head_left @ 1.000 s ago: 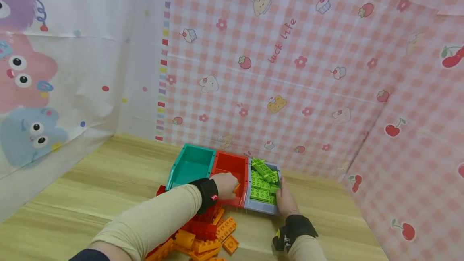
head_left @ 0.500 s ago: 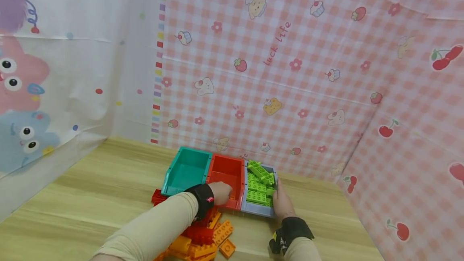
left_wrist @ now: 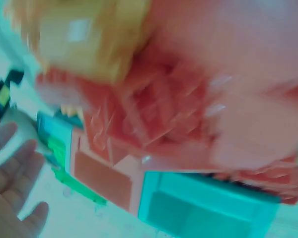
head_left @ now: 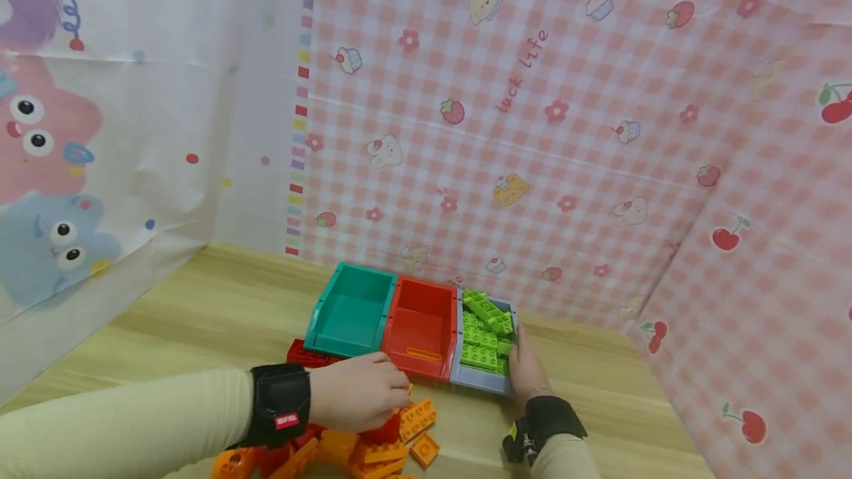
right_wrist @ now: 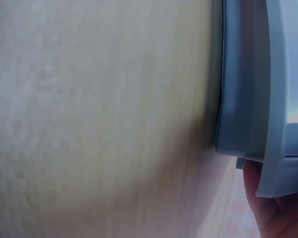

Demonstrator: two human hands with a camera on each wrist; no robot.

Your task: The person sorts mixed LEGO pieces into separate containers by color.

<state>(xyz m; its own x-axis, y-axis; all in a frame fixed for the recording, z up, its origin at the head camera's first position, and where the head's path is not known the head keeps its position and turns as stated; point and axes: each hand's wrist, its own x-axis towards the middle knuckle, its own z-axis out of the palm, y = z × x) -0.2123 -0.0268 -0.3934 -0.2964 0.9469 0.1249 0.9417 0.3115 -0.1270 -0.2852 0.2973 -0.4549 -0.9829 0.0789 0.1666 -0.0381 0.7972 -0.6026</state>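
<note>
My left hand (head_left: 359, 394) hovers over a pile of red bricks (head_left: 309, 353) and orange bricks (head_left: 418, 420), hiding part of it. Its fingers (left_wrist: 20, 173) look spread in the left wrist view, with nothing visible between them. Behind it, a red bin (head_left: 421, 316) contains one thin orange piece (head_left: 424, 355) near its front. At the right, my right hand (head_left: 529, 368) holds the outer side of a grey bin (head_left: 482, 381) filled with lime green bricks (head_left: 479, 338). The right wrist view shows a fingertip (right_wrist: 253, 176) under that bin's rim.
A teal bin (head_left: 356, 309) stands left of the red one, the three side by side near the checked backdrop (head_left: 519, 131). One square orange brick (head_left: 424, 450) lies at the pile's right edge on the wooden table (head_left: 166, 324).
My left hand has let go of the orange piece in the red bin and moved left and towards me, over the pile. The right hand stays at the grey bin.
</note>
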